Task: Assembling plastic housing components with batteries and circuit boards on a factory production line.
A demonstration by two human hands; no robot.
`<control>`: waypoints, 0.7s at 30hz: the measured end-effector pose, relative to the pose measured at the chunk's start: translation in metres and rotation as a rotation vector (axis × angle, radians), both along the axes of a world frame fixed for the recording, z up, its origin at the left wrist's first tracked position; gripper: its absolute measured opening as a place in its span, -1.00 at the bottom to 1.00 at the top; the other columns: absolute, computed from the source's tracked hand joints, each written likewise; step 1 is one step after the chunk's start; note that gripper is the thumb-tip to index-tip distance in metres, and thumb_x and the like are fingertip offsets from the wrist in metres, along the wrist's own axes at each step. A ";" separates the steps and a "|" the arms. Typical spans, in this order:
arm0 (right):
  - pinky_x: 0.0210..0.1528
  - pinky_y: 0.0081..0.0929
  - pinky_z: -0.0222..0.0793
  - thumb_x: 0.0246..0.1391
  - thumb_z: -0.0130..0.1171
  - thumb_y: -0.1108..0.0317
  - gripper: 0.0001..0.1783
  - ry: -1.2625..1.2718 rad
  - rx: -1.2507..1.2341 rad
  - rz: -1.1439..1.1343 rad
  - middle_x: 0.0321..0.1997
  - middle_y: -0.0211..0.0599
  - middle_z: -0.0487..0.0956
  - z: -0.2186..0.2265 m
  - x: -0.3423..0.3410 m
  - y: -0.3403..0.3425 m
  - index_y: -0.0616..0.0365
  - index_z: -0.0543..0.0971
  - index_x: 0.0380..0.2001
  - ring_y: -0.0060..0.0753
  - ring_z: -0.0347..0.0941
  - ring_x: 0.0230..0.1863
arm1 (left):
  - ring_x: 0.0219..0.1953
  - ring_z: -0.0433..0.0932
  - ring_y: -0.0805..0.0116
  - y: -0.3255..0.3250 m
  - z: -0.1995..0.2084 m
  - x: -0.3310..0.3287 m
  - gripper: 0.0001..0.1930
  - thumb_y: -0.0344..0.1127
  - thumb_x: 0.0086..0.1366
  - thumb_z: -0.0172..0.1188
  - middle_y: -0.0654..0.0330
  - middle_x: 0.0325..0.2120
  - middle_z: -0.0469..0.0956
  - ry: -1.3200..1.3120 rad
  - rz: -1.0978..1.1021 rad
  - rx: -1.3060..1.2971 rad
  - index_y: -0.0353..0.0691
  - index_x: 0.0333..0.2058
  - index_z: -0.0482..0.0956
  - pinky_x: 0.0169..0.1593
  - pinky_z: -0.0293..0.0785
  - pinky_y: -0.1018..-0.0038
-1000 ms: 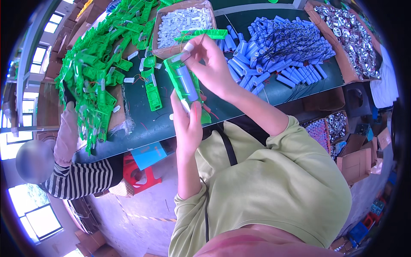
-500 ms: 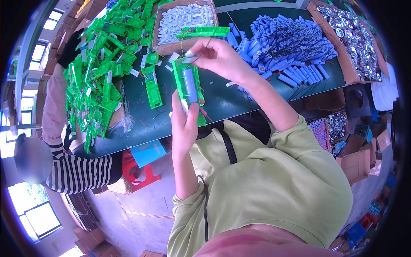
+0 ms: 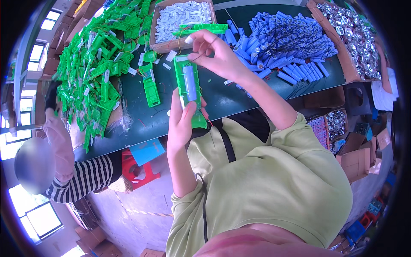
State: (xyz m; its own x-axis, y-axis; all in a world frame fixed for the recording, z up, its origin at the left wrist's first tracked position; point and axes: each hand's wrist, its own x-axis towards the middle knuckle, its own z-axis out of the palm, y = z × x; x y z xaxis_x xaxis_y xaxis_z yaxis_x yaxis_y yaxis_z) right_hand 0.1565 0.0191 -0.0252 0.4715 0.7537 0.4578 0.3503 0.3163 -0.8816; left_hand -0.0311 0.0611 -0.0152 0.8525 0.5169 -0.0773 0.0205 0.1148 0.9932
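My left hand (image 3: 181, 121) is closed around the lower part of a green plastic casing (image 3: 181, 77), held above the near edge of the table. A blue cylindrical battery (image 3: 189, 83) lies lengthwise inside it, and my left thumb rests by its lower end. Red and dark wires (image 3: 209, 121) hang out past the casing's lower end. Over the upper end, my right hand (image 3: 216, 55) is closed in a pinch on a thin dark wire (image 3: 205, 50) that runs to the casing.
Green casings (image 3: 98, 64) are heaped at left, near a box of white parts (image 3: 183, 19). Right of it lie wired blue batteries (image 3: 287, 40) and a carton of shiny metal parts (image 3: 349, 38). A co-worker's striped sleeve (image 3: 92, 175) shows at left; another person's arm (image 3: 385, 73) appears at right.
The casing has turned to show more of its open face. My right hand has shifted slightly, still pinching the wire. The co-worker's arm has drawn back, and an arm has appeared at far right.
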 end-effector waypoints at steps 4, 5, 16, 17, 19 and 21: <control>-0.31 -0.59 0.28 0.07 0.10 0.43 -0.76 -0.356 0.217 -0.144 -0.26 -0.34 0.47 -0.015 -0.012 -0.009 0.19 0.50 -0.15 -0.62 0.35 -0.32 | -0.48 0.48 0.36 0.001 -0.004 0.004 -0.64 -0.46 0.28 -0.18 0.07 -0.37 0.41 -0.092 0.000 -0.158 -0.32 0.05 0.11 -0.40 0.47 0.46; -0.31 -0.59 0.28 0.07 0.10 0.43 -0.76 -0.358 0.216 -0.130 -0.26 -0.34 0.47 -0.015 -0.015 -0.011 0.19 0.50 -0.15 -0.62 0.35 -0.32 | -0.48 0.48 0.35 0.001 -0.005 0.005 -0.65 -0.46 0.29 -0.19 0.07 -0.38 0.41 -0.108 0.005 -0.146 -0.31 0.05 0.10 -0.40 0.48 0.45; 0.00 -0.56 0.27 0.06 0.10 0.42 -0.61 0.481 -0.064 0.135 -0.09 -0.42 0.46 0.017 -0.008 -0.024 0.13 0.39 0.00 -0.62 0.36 -0.08 | -0.14 0.43 0.31 0.017 -0.003 0.007 -0.57 -0.32 0.28 -0.02 0.08 -0.19 0.43 -0.020 -0.101 0.252 -0.34 0.08 0.20 -0.07 0.37 0.41; -0.17 -0.73 0.35 0.06 0.12 0.46 -0.64 0.461 -0.018 0.101 -0.23 -0.45 0.47 0.027 0.011 -0.027 0.14 0.40 -0.04 -0.73 0.39 -0.22 | -0.09 0.40 0.31 0.026 0.001 0.005 -0.55 -0.29 0.27 0.02 0.08 -0.15 0.43 -0.042 -0.118 0.255 -0.36 0.08 0.24 -0.01 0.32 0.41; -0.05 -0.54 0.33 0.06 0.11 0.39 -0.59 0.309 -0.060 0.017 -0.14 -0.43 0.49 0.055 0.053 -0.034 0.14 0.39 0.02 -0.64 0.40 -0.14 | -0.10 0.41 0.25 0.053 -0.004 -0.008 -0.52 -0.23 0.25 0.05 0.03 -0.13 0.42 0.100 0.079 0.387 -0.37 0.08 0.27 -0.02 0.32 0.39; -0.07 -0.38 0.39 0.13 0.01 0.29 -0.63 0.133 -0.100 -0.157 -0.12 -0.25 0.52 0.068 0.109 -0.024 0.19 0.40 -0.01 -0.41 0.48 -0.14 | -0.10 0.41 0.10 0.089 -0.029 -0.027 -0.49 -0.17 0.22 0.09 -0.03 -0.12 0.40 0.363 0.327 0.830 -0.34 0.07 0.28 -0.02 0.33 0.30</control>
State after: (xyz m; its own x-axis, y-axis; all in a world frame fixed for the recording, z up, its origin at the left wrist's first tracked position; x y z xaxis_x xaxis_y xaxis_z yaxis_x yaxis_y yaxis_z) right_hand 0.2650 -0.0050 0.0427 0.6376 0.7052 0.3100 0.2666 0.1755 -0.9477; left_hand -0.0580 0.1503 -0.0437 0.6530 0.7333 0.1893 0.4344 -0.5674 0.6995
